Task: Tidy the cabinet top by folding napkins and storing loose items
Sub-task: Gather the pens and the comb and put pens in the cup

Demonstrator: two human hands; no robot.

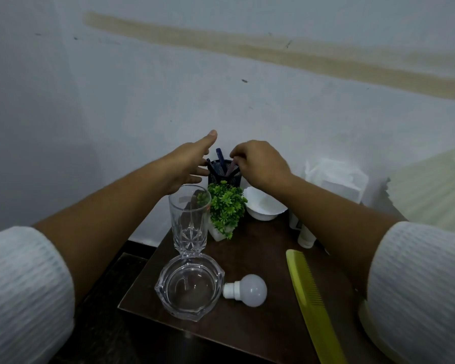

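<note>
Your right hand (260, 164) pinches the top of a dull purple pen (231, 168), whose lower end sits inside the black mesh pen holder (225, 177) at the back of the bench (260, 258), by the wall. Your left hand (187, 164) is spread, fingers straight, fingertips at the holder's left rim. A blue pen (220, 156) stands in the holder. White napkins (336, 179) lie crumpled to the right, behind a white bowl (263, 208).

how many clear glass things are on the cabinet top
2: a tall glass beside the green plant, and a low glass bowl in front of it, next to the light bulb. The arms may hide others.
</note>
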